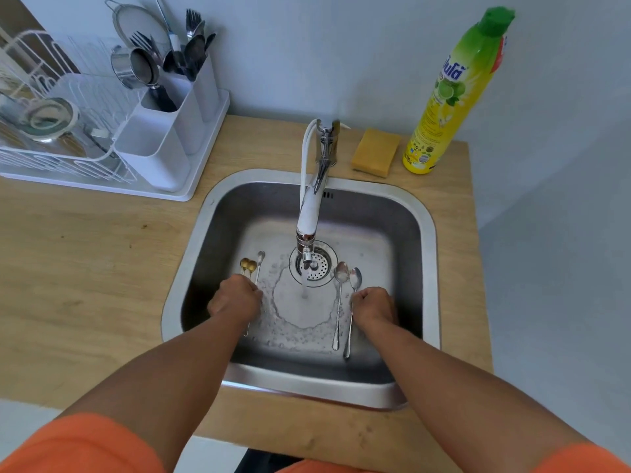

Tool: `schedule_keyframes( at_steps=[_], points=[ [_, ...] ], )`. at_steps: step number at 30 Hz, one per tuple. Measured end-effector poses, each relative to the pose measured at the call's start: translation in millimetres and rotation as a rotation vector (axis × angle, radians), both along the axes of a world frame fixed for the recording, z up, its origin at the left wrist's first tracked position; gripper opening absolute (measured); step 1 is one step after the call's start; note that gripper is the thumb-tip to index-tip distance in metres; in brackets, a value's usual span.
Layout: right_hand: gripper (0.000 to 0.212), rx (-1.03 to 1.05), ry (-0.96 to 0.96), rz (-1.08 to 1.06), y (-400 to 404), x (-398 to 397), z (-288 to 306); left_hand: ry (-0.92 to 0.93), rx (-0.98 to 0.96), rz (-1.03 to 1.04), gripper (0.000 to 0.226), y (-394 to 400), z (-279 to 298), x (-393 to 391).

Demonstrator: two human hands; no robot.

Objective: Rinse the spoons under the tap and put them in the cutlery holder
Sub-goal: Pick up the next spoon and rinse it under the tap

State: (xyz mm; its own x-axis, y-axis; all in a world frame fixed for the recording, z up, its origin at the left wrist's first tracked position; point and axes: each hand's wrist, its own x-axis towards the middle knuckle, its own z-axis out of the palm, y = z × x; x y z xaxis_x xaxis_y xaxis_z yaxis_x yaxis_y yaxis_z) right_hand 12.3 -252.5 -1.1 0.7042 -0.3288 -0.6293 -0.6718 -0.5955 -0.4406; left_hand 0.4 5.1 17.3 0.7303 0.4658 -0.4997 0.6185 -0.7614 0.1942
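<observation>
**Operator:** I've got both hands down in the sink (428,233), one either side of the running tap (309,213). My left hand (235,297) is curled over the stems of the two gold teaspoons (248,265) and a thin silver spoon (261,259) just beside them. My right hand (374,307) is curled too, knuckles up at the handle of the outer silver spoon (355,279), though I cannot tell from here whether it really pinches that handle or only rests against it.

**Spotter:** And the other one on that side?

**Operator:** The inner silver spoon (340,273) lies flat on the sink floor beside it, apart from my fingers, bowl close to the drain strainer (316,264).

**Spotter:** What worries you?

**Operator:** Mostly the left bundle. Three thin wet stems in one fist, I'd judge, can fan apart or slide out when lifted, and one clattering down could splash. The stream falls between my hands, so none of the spoons is under it yet; if I only pass them near the water they go away unrinsed.

**Spotter:** The carry?

**Operator:** The cutlery holder (160,138) stands on the dish rack tray (205,145) at the far left of the table (85,254), well apart from the sink. Its back compartments are crowded with forks and spoons (193,39), so a handful pushed in there could snag. The front ones look freer. I might also drip across the wood or leave the loose inner spoon behind.
</observation>
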Motion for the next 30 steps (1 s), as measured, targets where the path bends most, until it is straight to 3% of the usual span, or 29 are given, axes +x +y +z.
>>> schedule_keyframes(
  at_steps=[13, 22, 26, 30],
  points=[
    [0.025, -0.137, 0.015, 0.142, -1.3, 9.9, 1.2, -0.03, -0.107, 0.148, 0.018, 2.3, -11.5, -4.5],
    [0.027, -0.108, 0.005, 0.14, -0.4, 6.2, -1.4, 0.034, -0.063, 0.167, 0.013, -1.7, -9.1, 0.8],
    [0.028, -0.101, -0.033, 0.128, 1.7, 5.3, -0.9, 0.128, -0.025, 0.094, 0.006, -5.7, -9.4, 9.4],
    [0.028, -0.115, -0.082, 0.12, 3.5, 1.0, 2.3, 0.226, 0.022, -0.035, 0.018, -8.1, -5.8, 11.5]
  ],
)
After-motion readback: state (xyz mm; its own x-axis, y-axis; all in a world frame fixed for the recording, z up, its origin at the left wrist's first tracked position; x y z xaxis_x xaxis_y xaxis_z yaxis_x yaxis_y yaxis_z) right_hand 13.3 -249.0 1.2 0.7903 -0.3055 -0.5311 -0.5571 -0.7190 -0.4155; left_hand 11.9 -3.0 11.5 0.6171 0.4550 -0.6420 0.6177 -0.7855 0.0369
